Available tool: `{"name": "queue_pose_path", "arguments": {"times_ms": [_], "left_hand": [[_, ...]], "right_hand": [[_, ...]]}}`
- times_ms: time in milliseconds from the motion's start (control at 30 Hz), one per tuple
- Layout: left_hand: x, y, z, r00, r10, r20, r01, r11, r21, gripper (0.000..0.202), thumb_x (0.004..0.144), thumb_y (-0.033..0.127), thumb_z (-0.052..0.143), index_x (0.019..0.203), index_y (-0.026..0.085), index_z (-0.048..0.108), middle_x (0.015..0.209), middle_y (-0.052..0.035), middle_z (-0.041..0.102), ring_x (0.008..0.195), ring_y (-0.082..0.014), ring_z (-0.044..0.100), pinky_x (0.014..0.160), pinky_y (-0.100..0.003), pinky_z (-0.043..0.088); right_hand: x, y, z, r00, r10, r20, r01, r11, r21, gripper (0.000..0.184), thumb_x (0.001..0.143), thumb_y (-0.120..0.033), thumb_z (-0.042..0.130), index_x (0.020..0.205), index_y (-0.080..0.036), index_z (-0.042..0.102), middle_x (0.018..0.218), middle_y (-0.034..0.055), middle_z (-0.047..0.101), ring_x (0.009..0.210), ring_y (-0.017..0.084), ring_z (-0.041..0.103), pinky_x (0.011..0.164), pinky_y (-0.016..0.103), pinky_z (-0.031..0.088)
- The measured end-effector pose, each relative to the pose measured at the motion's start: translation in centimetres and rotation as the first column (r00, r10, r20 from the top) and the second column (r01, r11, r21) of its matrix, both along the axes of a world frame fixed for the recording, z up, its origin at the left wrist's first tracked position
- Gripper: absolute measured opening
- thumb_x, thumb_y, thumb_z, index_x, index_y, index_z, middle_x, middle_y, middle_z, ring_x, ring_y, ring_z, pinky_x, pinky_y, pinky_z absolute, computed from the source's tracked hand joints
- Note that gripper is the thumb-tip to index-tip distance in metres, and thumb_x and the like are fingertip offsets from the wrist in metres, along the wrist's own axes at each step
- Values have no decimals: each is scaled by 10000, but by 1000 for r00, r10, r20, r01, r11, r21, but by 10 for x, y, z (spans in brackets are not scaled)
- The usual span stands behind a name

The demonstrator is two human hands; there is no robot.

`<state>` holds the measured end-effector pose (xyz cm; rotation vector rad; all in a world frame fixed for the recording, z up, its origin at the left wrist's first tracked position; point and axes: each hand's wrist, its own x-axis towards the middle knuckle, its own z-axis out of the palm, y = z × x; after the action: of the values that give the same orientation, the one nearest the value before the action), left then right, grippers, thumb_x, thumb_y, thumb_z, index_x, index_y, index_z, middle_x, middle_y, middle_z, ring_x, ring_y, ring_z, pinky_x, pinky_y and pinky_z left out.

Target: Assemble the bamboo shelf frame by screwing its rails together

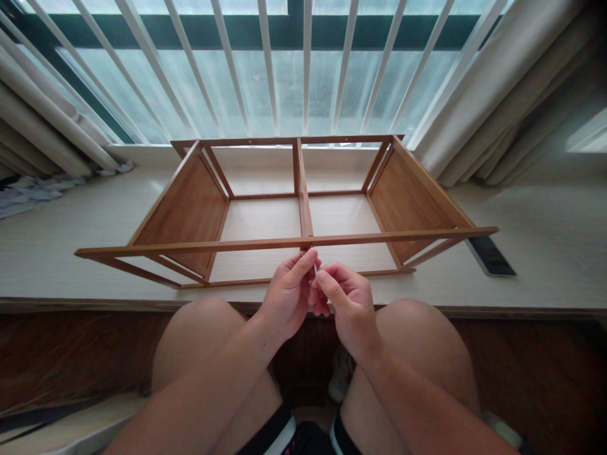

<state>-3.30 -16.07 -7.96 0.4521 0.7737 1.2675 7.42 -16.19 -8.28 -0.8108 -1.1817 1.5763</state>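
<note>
left hand [290, 292] and right hand [351, 300]: fingers clamped on thin metal piece [315, 268], near side of wooden frame [304, 202], by surface [559, 265] near edge; phone [492, 257] partly behind frame's right end, curtains [507, 101] both sides

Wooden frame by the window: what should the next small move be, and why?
Probably a slight turn of the thin piece with the right hand, while the left hand steadies its upper end. Both hands' fingertips meet around it, right by the middle of the front rail of the wooden frame; whether it touches the rail is hidden.
</note>
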Motion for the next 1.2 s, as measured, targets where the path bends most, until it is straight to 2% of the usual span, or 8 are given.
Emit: {"name": "queue_pose_path", "arguments": {"times_ms": [200, 300, 433, 633, 1100, 1200], "left_hand": [[2, -3, 5, 999, 43, -18, -43, 999, -6, 328, 769, 453, 733, 764, 152, 603, 420, 76, 444, 306, -84, 416, 312, -195, 370], [2, -3, 4, 997, 76, -18, -76, 997, -13, 305, 762, 415, 752, 759, 140, 620, 512, 51, 509, 386, -71, 460, 382, -190, 389], [1, -2, -1, 994, 112, -5, -112, 994, -15, 289, 761, 394, 762, 775, 132, 642, 641, 12, 572, 566, -98, 558, 535, -216, 457], [2, -3, -3, 991, 132, 32, -131, 991, -31, 243, 774, 348, 758, 794, 127, 659, 686, 6, 599, 607, -97, 561, 628, -239, 491], [1, 0, -4, 984, 152, 92, -149, 988, -40, 223, 754, 309, 781, 794, 125, 661, 734, 2, 622, 637, -88, 574, 641, -220, 490], [1, 1, -5, 983, 150, 108, -147, 988, -36, 221, 760, 306, 775, 807, 125, 657, 742, 0, 626, 641, -86, 574, 643, -217, 494]], "right_hand": [[0, -4, -1, 997, -33, 74, 27, 996, 82, 285, 923, -377, 575, 717, -182, 557, 592, -30, 564, 490, 86, 480, 470, 211, 392], [2, -4, -6, 983, -96, 156, 72, 986, 153, 255, 916, -379, 588, 748, -188, 566, 616, -25, 560, 529, 100, 495, 505, 226, 414], [4, -2, -8, 932, -221, 288, 133, 946, 297, 225, 892, -365, 619, 757, -190, 573, 637, -20, 560, 557, 110, 503, 534, 238, 418], [4, 2, 0, 866, -343, 364, 147, 871, 469, 207, 864, -316, 641, 722, -194, 553, 585, -48, 510, 517, 91, 447, 511, 223, 381], [2, 6, 5, 840, -390, 377, 138, 826, 546, 210, 857, -305, 646, 698, -194, 566, 565, -52, 509, 500, 88, 443, 513, 222, 391], [2, 6, 5, 838, -389, 383, 144, 834, 534, 209, 858, -307, 650, 696, -189, 591, 549, -53, 506, 493, 87, 436, 518, 225, 386]]}}
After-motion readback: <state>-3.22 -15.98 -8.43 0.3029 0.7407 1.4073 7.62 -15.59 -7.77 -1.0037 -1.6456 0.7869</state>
